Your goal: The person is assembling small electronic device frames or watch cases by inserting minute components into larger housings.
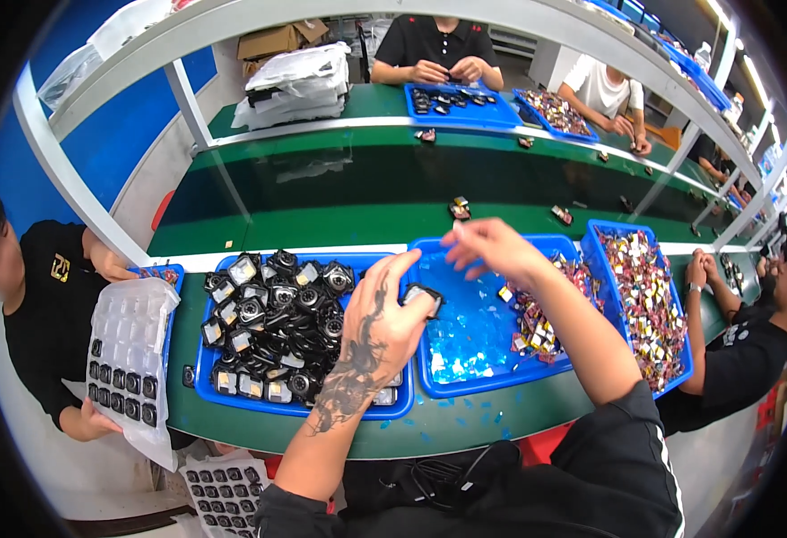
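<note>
The left hand [382, 327] is gripping a small black component [423, 298] over the near blue tray [465, 381] while the right hand [492, 251] is hovering beyond with fingers pinched, grasp undeterminable; steadying the part level seems advisable.

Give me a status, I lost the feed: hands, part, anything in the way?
Left hand grips a small black part over the blue trays. Right hand raised, fingers pinched, contents unclear. Blue film scraps litter the middle tray; nothing blocking.
</note>
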The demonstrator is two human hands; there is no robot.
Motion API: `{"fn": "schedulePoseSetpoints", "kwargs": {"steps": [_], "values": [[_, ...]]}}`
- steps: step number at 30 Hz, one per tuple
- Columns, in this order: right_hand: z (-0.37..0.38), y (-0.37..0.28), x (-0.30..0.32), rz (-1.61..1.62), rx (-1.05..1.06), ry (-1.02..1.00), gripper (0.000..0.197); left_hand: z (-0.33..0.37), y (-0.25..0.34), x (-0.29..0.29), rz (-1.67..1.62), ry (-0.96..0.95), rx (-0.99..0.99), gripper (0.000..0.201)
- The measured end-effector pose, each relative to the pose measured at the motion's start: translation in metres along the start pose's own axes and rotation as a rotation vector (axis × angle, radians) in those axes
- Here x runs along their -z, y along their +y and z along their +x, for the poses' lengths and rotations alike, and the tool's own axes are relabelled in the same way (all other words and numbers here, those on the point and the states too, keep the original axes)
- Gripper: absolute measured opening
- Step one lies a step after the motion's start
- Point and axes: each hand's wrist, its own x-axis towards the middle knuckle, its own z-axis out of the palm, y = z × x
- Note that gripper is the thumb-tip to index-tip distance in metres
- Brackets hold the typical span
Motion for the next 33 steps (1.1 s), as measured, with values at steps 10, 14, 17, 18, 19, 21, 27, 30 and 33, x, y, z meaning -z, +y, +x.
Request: {"fn": "schedulePoseSetpoints", "kwargs": {"steps": [10, 14, 17, 18, 19, 21, 27, 30, 33], "values": [[-0.113, 0.031, -0.044, 0.521, 0.132, 0.021, 0.021, -0.008, 0.022, -0.023, -0.152, -0.109, -0.144, 0.019], [-0.126, 0.037, -0.036, -0.346, 0.451, 0.389, 0.014, -0.015, 0.034, -0.018, -0.756, -0.469, 0.281, 0.034], [-0.139, 0.034, -0.04, -0.318, 0.555, 0.261, 0.018, -0.01, 0.04, -0.018, -0.78, -0.62, 0.435, 0.035], [-0.139, 0.036, -0.038, -0.323, 0.553, 0.265, 0.018, -0.011, 0.039, -0.024, -0.819, -0.662, 0.473, 0.037], [-0.138, 0.039, -0.035, -0.167, 0.504, 0.284, 0.017, -0.017, 0.037, -0.03, -0.844, -0.605, 0.435, 0.036], [-0.138, 0.039, -0.023, -0.063, 0.45, 0.431, 0.018, -0.015, 0.035, -0.031, -0.9, -0.629, 0.608, 0.031], [-0.119, 0.069, 0.074, -1.003, 0.248, 0.866, 0.019, -0.013, 0.037, -0.038, -1.281, -0.326, 0.886, 0.021], [-0.121, 0.063, 0.081, -0.979, 0.168, 0.692, 0.015, -0.016, 0.034, -0.038, -1.339, -0.344, 0.931, 0.027], [-0.124, 0.065, 0.076, -0.701, 0.249, 0.678, 0.011, -0.016, 0.035, -0.036, -1.464, -0.295, 0.959, 0.033]]}}
